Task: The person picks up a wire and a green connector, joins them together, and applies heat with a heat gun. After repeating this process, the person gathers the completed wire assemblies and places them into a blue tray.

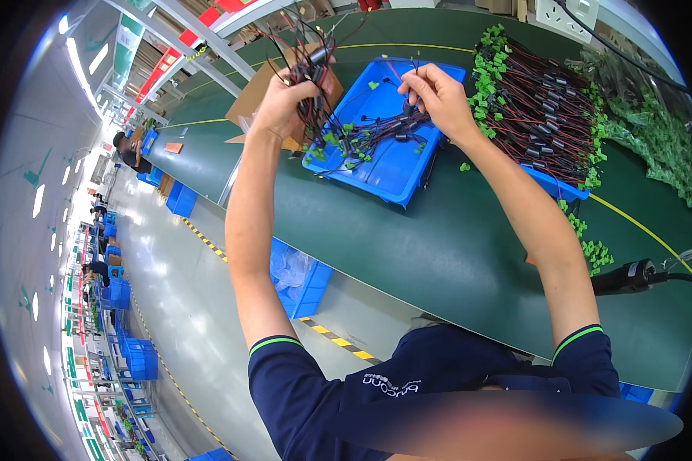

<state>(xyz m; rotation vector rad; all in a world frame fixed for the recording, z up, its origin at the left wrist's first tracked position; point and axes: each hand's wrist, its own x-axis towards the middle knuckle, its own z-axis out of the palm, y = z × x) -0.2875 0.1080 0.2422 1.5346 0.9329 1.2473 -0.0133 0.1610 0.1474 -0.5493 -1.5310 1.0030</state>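
Note:
A tangled bunch of black and dark red wire leads (313, 77) with black cylinders on them is gripped in my left hand (278, 107), raised above the left rim of a blue tray (384, 175). The fingers of my right hand (443, 98) are pinched on a thin wire lead over the tray's right side. In the tray lie more dark leads (388, 129) with small green connectors. Right of it, a large heap of similar leads (542, 107) is laid out in rows, green connectors at both ends.
Behind my left hand is an opened cardboard box (263, 91). A clear bag with green pieces (653, 131) lies far right; a black corded tool (627, 278) is nearer. Below the green table (407, 246) sits a blue crate (315, 286). Another person (133, 150) works far left.

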